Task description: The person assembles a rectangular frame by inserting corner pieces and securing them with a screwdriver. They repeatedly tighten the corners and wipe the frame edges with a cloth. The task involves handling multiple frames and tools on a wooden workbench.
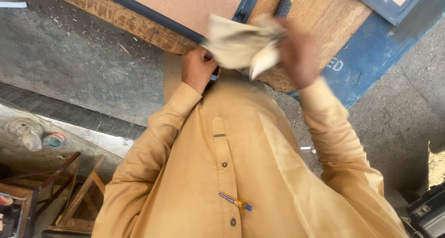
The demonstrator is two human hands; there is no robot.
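Mustard shirt below; both hands' fingers grip a crumpled cloth over wooden board.

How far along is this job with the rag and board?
Done: nothing clearly; the board looks rough. In hand: right hand grips a crumpled rag at the board's edge, left hand fisted beside it. Left: cannot tell.

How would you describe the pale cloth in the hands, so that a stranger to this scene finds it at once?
Start at the wooden board that runs across the top, edged by a dark blue frame. In front of it, the right hand holds up a crumpled cloth, with the left hand beside it. It is the only pale, soft, creased thing among hard flat surfaces.
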